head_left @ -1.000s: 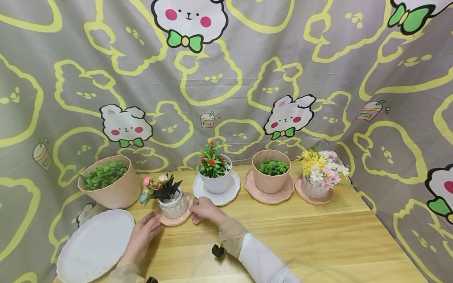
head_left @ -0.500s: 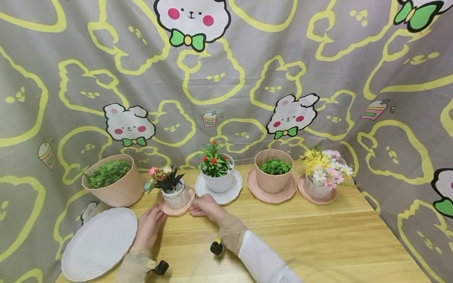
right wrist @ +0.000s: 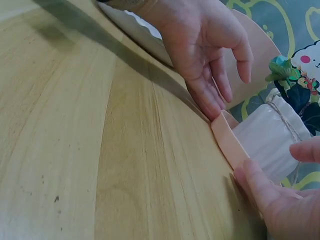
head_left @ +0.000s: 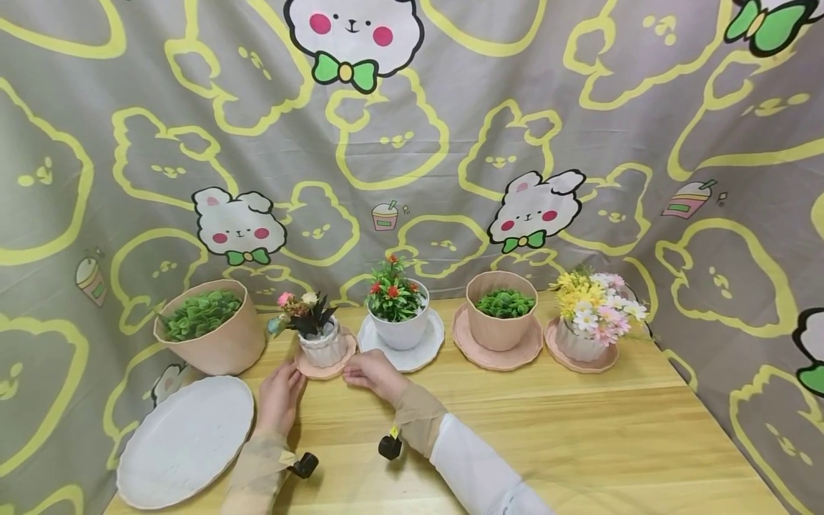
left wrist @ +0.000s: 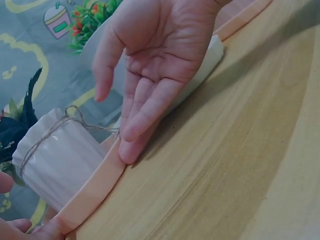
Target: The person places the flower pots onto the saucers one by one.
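Observation:
A small white ribbed flowerpot (head_left: 324, 350), tied with twine and holding artificial flowers (head_left: 302, 315), stands upright on a pink saucer (head_left: 320, 373). My left hand (head_left: 281, 393) touches the saucer's left rim with its fingertips. At the opposite rim, my right hand (head_left: 375, 374) rests its fingertips against the edge. Seen from the left wrist, the right hand (left wrist: 155, 65) has extended fingers reaching down to the saucer wall (left wrist: 95, 187). The right wrist view shows the left hand (right wrist: 202, 55) with loosely straight fingers at the rim.
A large pink pot with greenery (head_left: 222, 343) and an oval white tray (head_left: 187, 443) occupy the left side. To the right, a white pot (head_left: 400, 332), a pink pot (head_left: 502, 330) and a daisy pot (head_left: 579, 342) stand on saucers. A patterned curtain (head_left: 412, 157) hangs behind.
The saucer and its flowerpot have slid back toward the curtain, level with the row of pots. Both hands have stayed at its rim, the left moving forward with it.

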`<action>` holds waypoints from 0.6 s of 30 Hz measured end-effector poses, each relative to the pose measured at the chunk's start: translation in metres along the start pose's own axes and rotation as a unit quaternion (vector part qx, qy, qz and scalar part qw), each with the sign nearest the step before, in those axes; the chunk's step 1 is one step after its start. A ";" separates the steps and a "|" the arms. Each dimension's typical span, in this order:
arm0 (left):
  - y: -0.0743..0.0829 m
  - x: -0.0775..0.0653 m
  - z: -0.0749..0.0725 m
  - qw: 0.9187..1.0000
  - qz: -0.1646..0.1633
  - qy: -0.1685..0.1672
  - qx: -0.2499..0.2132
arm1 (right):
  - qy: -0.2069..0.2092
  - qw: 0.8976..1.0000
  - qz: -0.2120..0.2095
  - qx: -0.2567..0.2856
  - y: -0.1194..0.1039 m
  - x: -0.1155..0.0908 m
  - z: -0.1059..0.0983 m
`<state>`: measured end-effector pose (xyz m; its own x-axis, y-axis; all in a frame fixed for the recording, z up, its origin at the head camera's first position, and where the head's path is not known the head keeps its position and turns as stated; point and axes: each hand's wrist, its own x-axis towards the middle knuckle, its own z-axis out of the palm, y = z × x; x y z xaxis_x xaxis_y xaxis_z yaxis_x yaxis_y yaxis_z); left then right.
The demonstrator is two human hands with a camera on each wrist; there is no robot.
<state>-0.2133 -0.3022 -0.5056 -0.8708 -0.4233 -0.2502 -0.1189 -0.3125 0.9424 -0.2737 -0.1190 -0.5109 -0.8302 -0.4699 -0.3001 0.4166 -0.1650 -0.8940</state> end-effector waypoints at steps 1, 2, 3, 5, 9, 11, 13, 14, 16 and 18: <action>0.000 0.002 0.001 1.000 0.003 0.003 -0.006 | 0.000 1.000 0.000 0.006 0.000 0.000 0.000; 0.000 0.003 0.002 1.000 0.005 0.005 -0.012 | 0.000 1.000 0.000 0.013 -0.001 0.001 0.000; 0.000 0.004 0.003 1.000 0.007 0.006 -0.017 | -0.002 1.000 0.000 0.019 -0.001 0.002 0.000; 0.000 0.006 0.006 1.000 0.009 0.010 -0.026 | -0.007 0.999 -0.001 0.032 0.000 0.003 0.000; 0.001 0.010 0.011 0.998 0.015 0.024 -0.050 | -0.016 0.999 -0.002 0.046 0.000 0.006 -0.001; 0.001 0.012 0.014 0.997 0.018 0.031 -0.062 | -0.021 0.999 0.000 0.049 0.000 0.007 0.000; 0.002 0.014 0.016 0.997 0.019 0.036 -0.064 | -0.024 0.998 0.001 0.051 0.000 0.009 0.000; 0.003 0.015 0.017 0.997 0.018 0.034 -0.063 | -0.025 0.998 -0.002 0.050 0.000 0.009 0.000; 0.004 0.016 0.018 0.998 0.015 0.027 -0.056 | -0.027 0.998 0.001 0.052 -0.001 0.011 0.001; 0.005 0.017 0.017 0.999 0.010 0.021 -0.042 | -0.027 0.998 -0.002 0.049 -0.001 0.012 0.001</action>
<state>-0.2372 -0.2964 -0.5012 -0.8518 -0.4648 -0.2415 -0.0594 -0.3725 0.9261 -0.2839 -0.1256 -0.5132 -0.8114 -0.5155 -0.2755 0.4501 -0.2504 -0.8571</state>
